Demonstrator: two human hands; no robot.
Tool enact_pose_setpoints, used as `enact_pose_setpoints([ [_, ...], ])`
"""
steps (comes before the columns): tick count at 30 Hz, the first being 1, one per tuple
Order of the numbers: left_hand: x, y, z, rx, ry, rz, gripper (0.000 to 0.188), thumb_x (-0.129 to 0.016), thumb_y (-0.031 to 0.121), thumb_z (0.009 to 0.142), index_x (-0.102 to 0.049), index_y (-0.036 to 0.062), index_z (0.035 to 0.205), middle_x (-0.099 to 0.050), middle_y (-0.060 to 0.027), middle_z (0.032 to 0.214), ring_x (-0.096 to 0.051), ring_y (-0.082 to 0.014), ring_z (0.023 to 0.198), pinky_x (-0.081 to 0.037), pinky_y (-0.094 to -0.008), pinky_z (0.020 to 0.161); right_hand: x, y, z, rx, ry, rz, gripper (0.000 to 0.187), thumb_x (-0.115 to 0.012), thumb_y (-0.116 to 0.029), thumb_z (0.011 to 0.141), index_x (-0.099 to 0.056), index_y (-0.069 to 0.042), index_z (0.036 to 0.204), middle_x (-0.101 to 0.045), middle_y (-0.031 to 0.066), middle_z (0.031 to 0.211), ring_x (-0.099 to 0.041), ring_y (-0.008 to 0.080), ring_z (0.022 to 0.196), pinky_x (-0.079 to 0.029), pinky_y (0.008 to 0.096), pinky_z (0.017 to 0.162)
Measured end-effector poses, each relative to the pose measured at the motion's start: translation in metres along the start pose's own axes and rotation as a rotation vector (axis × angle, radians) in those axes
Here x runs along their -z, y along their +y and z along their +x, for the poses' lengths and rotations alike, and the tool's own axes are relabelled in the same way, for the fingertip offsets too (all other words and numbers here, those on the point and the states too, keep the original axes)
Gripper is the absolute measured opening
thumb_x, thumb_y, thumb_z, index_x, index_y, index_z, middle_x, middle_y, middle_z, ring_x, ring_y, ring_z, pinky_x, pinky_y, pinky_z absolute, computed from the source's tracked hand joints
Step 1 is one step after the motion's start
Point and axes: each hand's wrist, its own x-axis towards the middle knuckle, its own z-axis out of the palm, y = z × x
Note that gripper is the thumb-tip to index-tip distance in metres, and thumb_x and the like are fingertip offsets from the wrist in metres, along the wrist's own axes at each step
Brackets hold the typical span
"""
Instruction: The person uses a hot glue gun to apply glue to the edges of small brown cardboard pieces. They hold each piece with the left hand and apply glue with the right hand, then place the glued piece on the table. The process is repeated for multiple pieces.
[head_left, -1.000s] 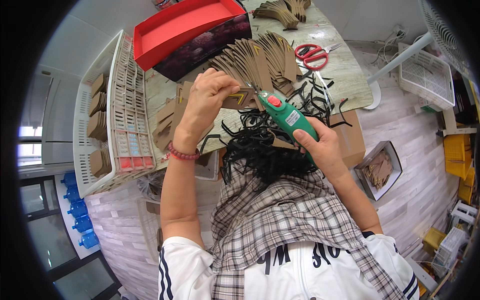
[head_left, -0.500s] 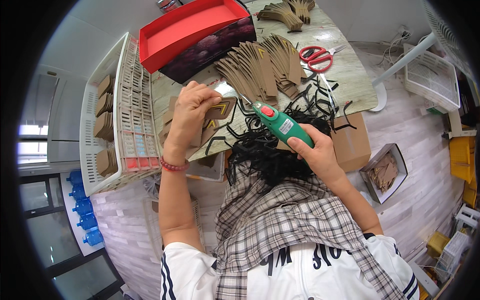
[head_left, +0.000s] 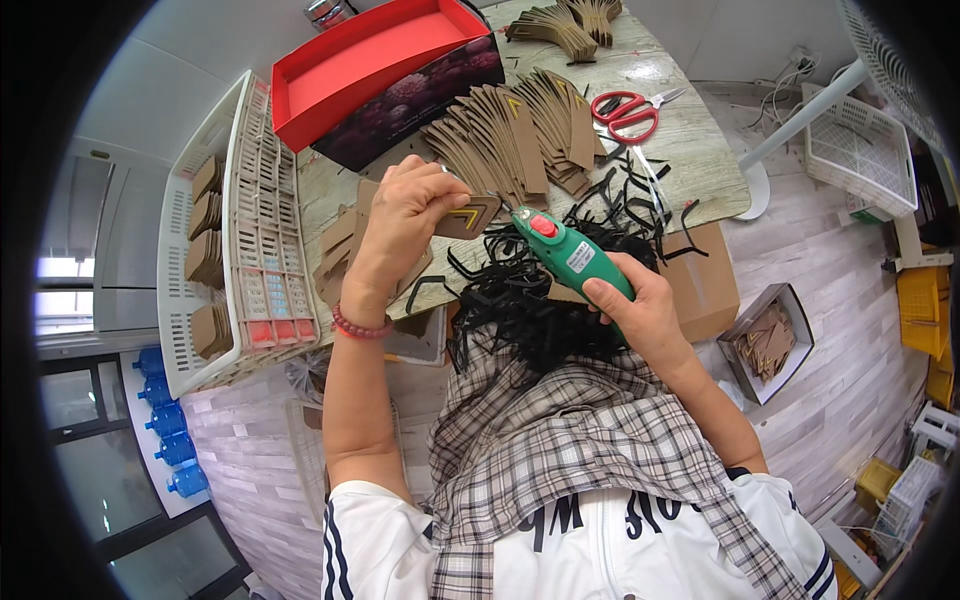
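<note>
My left hand [head_left: 405, 215] pinches a flat brown piece with a yellow V-shaped mark [head_left: 468, 215] by its edge, above the table. Wrapped in my right hand [head_left: 640, 305] is a green handheld power tool [head_left: 578, 258] with a red button. Its narrow metal tip is close to the end of the brown piece; whether they touch I cannot tell. Below both hands, a tangled heap of black strips [head_left: 545, 310] lies over my lap and the table's near edge. More brown pieces [head_left: 338, 250] lie beside my left wrist, partly hidden by it.
Fanned stacks of brown pieces [head_left: 485, 140] lie farther back, next to red-handled scissors [head_left: 628, 118] and a red open box [head_left: 375, 62]. A white basket [head_left: 240, 230] holding brown pieces stands at left. At right are a small box of brown pieces [head_left: 800, 320] and a fan [head_left: 890, 60].
My left hand has moved slightly right and up with the brown piece, closing the gap to the tool. The green tool stays nearly in place, shifted a little right.
</note>
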Motion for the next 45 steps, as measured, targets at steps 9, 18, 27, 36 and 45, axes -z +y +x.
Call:
enact_pose_setpoints([
  [9, -0.002, 0.006, 0.003, 0.008, -0.027, 0.009, 0.008, -0.066, 0.008, 0.082, -0.065, 0.0006, 0.080, -0.052, -0.0031, 0.069, -0.045, -0.0202, 0.079, -0.037, -0.0307, 0.075, 0.002, 0.001, 0.000, 0.012, 0.001, -0.009, 0.041, -0.070, -0.032, 0.088, -0.063, 0.000, 0.112, -0.062, 0.0021, 0.076, -0.056, 0.0067, 0.064, -0.046, 0.0223, 0.059],
  [18, -0.004, 0.000, 0.002, 0.020, -0.006, 0.003, 0.007, -0.065, 0.007, 0.082, -0.065, 0.0001, 0.079, -0.055, -0.0030, 0.071, -0.046, -0.0201, 0.079, -0.038, -0.0308, 0.075, 0.002, 0.001, -0.001, -0.019, 0.067, 0.008, 0.040, -0.072, -0.032, 0.087, -0.064, -0.001, 0.111, -0.062, 0.0012, 0.074, -0.055, 0.0055, 0.064, -0.045, 0.0218, 0.057],
  [27, -0.001, -0.009, 0.001, 0.103, 0.074, -0.053, 0.010, -0.065, 0.013, 0.083, -0.067, 0.0031, 0.081, -0.056, -0.0040, 0.070, -0.048, -0.0207, 0.075, -0.037, -0.0318, 0.076, -0.002, 0.007, -0.004, -0.005, 0.021, 0.007, 0.040, -0.072, -0.033, 0.087, -0.064, -0.001, 0.110, -0.061, 0.0007, 0.074, -0.056, 0.0059, 0.061, -0.046, 0.0219, 0.056],
  [36, -0.005, -0.004, 0.001, 0.029, 0.001, -0.067, 0.009, -0.065, 0.007, 0.084, -0.065, -0.0005, 0.080, -0.055, -0.0028, 0.072, -0.047, -0.0178, 0.078, -0.038, -0.0288, 0.072, 0.001, 0.000, -0.003, -0.019, 0.020, 0.009, 0.040, -0.071, -0.033, 0.087, -0.064, -0.001, 0.110, -0.061, 0.0005, 0.074, -0.055, 0.0061, 0.062, -0.046, 0.0220, 0.056],
  [45, -0.002, 0.004, 0.004, 0.029, -0.079, -0.031, 0.010, -0.067, 0.012, 0.083, -0.067, 0.0027, 0.079, -0.056, -0.0019, 0.069, -0.046, -0.0198, 0.079, -0.037, -0.0316, 0.076, 0.005, -0.002, -0.003, -0.003, -0.015, 0.007, 0.039, -0.071, -0.032, 0.088, -0.064, -0.001, 0.111, -0.061, 0.0005, 0.075, -0.056, 0.0060, 0.064, -0.046, 0.0218, 0.057],
])
